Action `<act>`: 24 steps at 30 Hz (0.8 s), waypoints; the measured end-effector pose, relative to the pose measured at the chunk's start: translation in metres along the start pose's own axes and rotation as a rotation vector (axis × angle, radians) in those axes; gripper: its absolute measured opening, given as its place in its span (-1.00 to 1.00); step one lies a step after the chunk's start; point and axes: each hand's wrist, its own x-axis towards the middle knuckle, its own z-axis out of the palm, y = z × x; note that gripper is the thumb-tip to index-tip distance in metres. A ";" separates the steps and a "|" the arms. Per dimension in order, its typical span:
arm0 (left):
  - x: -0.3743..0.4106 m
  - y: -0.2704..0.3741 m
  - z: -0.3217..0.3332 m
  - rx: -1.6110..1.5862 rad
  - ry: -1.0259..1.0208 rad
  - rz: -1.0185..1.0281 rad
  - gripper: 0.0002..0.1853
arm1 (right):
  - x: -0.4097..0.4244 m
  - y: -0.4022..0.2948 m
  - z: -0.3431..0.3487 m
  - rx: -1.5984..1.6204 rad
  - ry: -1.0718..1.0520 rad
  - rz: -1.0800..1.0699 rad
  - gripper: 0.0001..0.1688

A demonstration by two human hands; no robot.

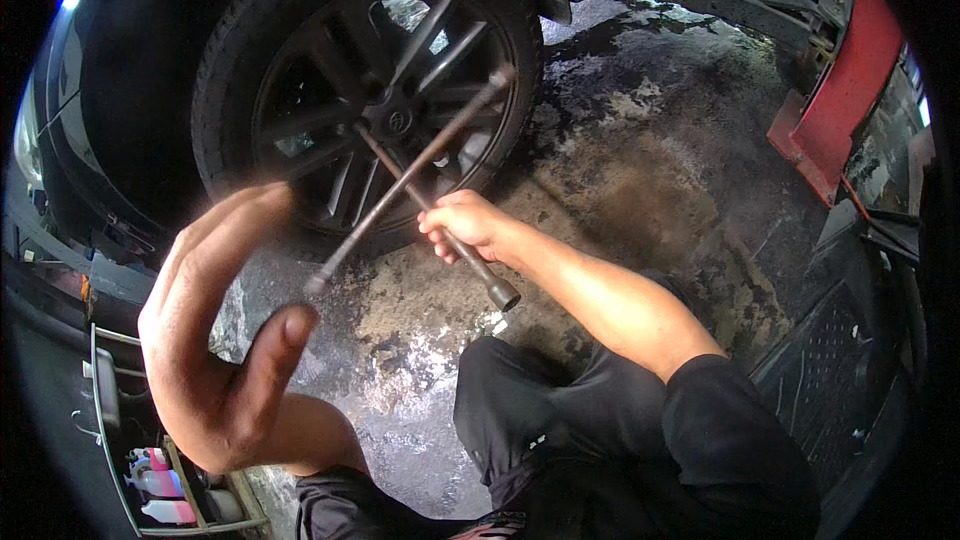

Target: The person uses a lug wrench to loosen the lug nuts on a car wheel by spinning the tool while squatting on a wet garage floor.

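A four-way lug wrench (406, 178) reaches from the dark alloy wheel (397, 120) toward me. Its far end meets the wheel near the hub, at what looks like a lug nut position. My right hand (463, 226) grips the shaft on my side of the cross, with the open socket end sticking out below the fist. Off to the left, raised close to the camera, my left hand (217, 315) is empty, its fingers curved and its thumb apart. It is blurred and clear of the wrench. The black tyre (232, 90) surrounds the wheel.
Dark car bodywork (127, 90) borders the tyre at left. A red metal post (847, 82) stands at right, above a dark ramp-like plate (817, 360). At lower left, a rack (135, 514) holds several bottles (161, 484). The concrete floor (630, 165) is stained and partly shiny.
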 end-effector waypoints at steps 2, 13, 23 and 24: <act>0.008 0.003 0.002 0.047 -0.017 0.006 -0.57 | 0.001 0.001 -0.002 -0.009 -0.023 0.002 -0.88; 0.040 -0.014 0.008 -0.067 -0.090 -0.017 -0.55 | 0.005 0.007 0.000 0.017 -0.003 -0.015 -0.85; 0.091 -0.050 0.069 -0.369 0.021 -0.135 -0.45 | 0.007 0.012 -0.009 0.006 -0.062 -0.030 -0.91; 0.103 -0.062 0.083 -0.389 0.059 -0.127 -0.42 | 0.008 0.012 -0.005 0.002 -0.058 -0.033 -0.91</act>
